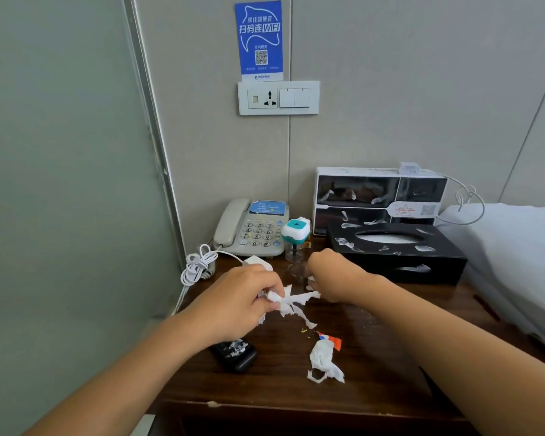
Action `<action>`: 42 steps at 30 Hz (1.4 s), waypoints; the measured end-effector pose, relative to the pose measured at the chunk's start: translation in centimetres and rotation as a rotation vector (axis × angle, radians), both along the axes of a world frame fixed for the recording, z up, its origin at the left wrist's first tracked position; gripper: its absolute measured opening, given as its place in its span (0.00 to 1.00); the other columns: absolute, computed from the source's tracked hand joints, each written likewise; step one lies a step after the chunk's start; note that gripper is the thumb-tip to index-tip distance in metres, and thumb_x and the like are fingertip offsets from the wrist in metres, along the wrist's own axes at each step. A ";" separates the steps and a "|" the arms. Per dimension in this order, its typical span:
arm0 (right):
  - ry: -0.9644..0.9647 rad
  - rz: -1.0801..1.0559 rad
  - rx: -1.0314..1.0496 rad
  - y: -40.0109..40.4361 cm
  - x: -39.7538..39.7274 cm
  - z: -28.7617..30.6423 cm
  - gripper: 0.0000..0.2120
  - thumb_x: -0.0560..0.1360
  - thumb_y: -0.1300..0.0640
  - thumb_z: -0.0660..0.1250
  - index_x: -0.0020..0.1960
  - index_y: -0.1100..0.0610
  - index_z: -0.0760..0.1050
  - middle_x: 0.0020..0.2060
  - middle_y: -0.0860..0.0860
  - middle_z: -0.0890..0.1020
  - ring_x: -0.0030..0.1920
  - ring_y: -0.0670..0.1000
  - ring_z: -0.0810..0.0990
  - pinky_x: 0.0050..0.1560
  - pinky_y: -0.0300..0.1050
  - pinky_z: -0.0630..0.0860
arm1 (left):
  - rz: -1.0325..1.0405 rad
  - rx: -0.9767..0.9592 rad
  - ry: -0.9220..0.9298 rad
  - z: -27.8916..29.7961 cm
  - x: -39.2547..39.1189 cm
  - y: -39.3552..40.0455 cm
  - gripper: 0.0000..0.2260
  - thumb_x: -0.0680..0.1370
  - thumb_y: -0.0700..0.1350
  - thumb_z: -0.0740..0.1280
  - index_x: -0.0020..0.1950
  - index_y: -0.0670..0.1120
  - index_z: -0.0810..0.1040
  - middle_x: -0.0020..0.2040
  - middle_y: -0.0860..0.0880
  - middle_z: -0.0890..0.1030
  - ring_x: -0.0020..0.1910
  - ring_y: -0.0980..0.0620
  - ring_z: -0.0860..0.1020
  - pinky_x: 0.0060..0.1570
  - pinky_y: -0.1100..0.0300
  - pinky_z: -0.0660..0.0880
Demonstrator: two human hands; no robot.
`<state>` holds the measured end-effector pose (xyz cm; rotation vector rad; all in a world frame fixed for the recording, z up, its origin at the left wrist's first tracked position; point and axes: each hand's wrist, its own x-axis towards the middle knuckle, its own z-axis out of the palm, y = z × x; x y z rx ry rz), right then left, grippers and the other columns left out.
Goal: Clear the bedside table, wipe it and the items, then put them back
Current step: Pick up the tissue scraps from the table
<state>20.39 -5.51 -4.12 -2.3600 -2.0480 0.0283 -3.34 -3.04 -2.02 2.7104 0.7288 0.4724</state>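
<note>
A dark wood-grain table (375, 357) with a chipped front edge stands against a grey panelled wall, with a white-sheeted bed (516, 247) just beside it on the right. At the back right sits a boxy white-framed organizer (379, 196) with glossy black drawer fronts, and a white cable (466, 202) loops off its top. In front of it lies a rectangular glossy black tissue box (400, 256) with an oval slot on top. At the back left is a beige corded telephone (252, 229) with round keys, and just beside it a small teal-and-white device (294, 231) on a clear cup-like base. A coiled white charger cord (199, 265) rests by the table's left edge.

The left hand (243, 303) curls its fingers around a wad of torn white tissue paper (291, 302), thin and ragged. The strip stretches across to the right hand (331, 275), whose fingers are bent down over its other end; how firmly they grip I cannot tell. Nearer the front edge lies a second crumpled tissue (323, 360), touching a small orange wrapper scrap (335, 341). A flat black rounded object (235, 357) flecked with white shreds lies partly under the left wrist.
</note>
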 end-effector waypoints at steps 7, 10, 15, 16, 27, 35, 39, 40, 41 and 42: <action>0.057 0.017 0.086 -1.3 0.1 0.6 0.05 0.79 0.55 0.69 0.49 0.55 0.83 0.45 0.50 0.83 0.45 0.51 0.82 0.51 0.50 0.83 | -0.003 -0.029 -0.021 0.4 -0.6 -0.9 0.06 0.80 0.49 0.72 0.57 0.55 0.82 0.49 0.59 0.76 0.46 0.60 0.74 0.51 0.56 0.74; 0.061 0.043 0.144 -3.8 0.1 2.0 0.05 0.78 0.56 0.68 0.48 0.54 0.83 0.44 0.48 0.83 0.44 0.49 0.81 0.50 0.47 0.82 | -0.022 -0.053 -0.021 0.7 -0.8 -1.7 0.05 0.80 0.49 0.72 0.56 0.54 0.82 0.49 0.59 0.76 0.44 0.61 0.73 0.48 0.59 0.72; 0.023 0.066 0.181 -9.7 0.1 4.9 0.07 0.77 0.57 0.67 0.41 0.50 0.80 0.39 0.47 0.82 0.40 0.48 0.78 0.46 0.45 0.78 | -0.106 -0.070 0.070 0.7 0.3 -4.6 0.05 0.81 0.49 0.70 0.57 0.55 0.80 0.50 0.59 0.75 0.47 0.61 0.72 0.47 0.64 0.68; 0.023 0.066 0.185 -10.9 0.1 5.2 0.07 0.77 0.57 0.67 0.42 0.50 0.81 0.39 0.46 0.82 0.41 0.48 0.78 0.46 0.45 0.78 | -0.120 -0.067 0.097 0.5 0.7 -5.3 0.06 0.82 0.49 0.70 0.58 0.55 0.79 0.51 0.59 0.74 0.49 0.60 0.72 0.50 0.62 0.69; 0.097 0.081 0.234 -18.0 -0.3 3.9 0.08 0.79 0.55 0.68 0.53 0.51 0.86 0.45 0.44 0.81 0.43 0.44 0.79 0.50 0.43 0.79 | -0.211 -0.069 0.418 0.2 4.0 -6.9 0.36 0.78 0.45 0.75 0.80 0.63 0.61 0.79 0.59 0.57 0.74 0.50 0.67 0.69 0.49 0.71; 0.111 0.080 0.246 -19.2 -0.4 3.6 0.08 0.80 0.54 0.67 0.53 0.50 0.85 0.43 0.42 0.77 0.43 0.45 0.79 0.49 0.43 0.78 | -0.188 -0.039 0.453 -0.3 4.9 -6.6 0.18 0.78 0.48 0.75 0.67 0.58 0.78 0.70 0.52 0.75 0.69 0.48 0.72 0.66 0.46 0.74; 0.096 0.092 0.226 -19.7 -0.7 3.3 0.08 0.81 0.54 0.66 0.55 0.50 0.84 0.44 0.42 0.74 0.44 0.44 0.74 0.48 0.36 0.72 | -0.189 -0.026 0.399 -0.4 4.8 -6.7 0.16 0.77 0.46 0.76 0.64 0.57 0.81 0.64 0.54 0.78 0.63 0.50 0.75 0.61 0.47 0.77; 0.095 0.097 0.228 -19.8 -0.8 3.3 0.08 0.81 0.54 0.66 0.55 0.50 0.84 0.44 0.41 0.73 0.44 0.43 0.73 0.47 0.35 0.70 | -0.194 -0.013 0.375 -0.5 4.7 -6.8 0.15 0.77 0.46 0.76 0.63 0.57 0.82 0.63 0.55 0.79 0.63 0.51 0.76 0.61 0.48 0.78; 0.098 0.101 0.232 -20.0 -0.8 3.2 0.08 0.81 0.54 0.66 0.56 0.50 0.84 0.43 0.41 0.73 0.43 0.42 0.73 0.46 0.34 0.69 | -0.197 0.001 0.350 -0.6 4.5 -6.9 0.14 0.77 0.46 0.76 0.62 0.56 0.83 0.62 0.56 0.80 0.62 0.51 0.77 0.60 0.48 0.78; 0.108 0.106 0.241 -20.2 -0.9 3.2 0.08 0.81 0.55 0.67 0.56 0.50 0.84 0.43 0.40 0.72 0.42 0.42 0.72 0.45 0.32 0.68 | -0.197 0.010 0.330 -0.7 4.4 -6.9 0.13 0.77 0.45 0.76 0.61 0.56 0.83 0.62 0.56 0.80 0.62 0.52 0.77 0.60 0.49 0.78</action>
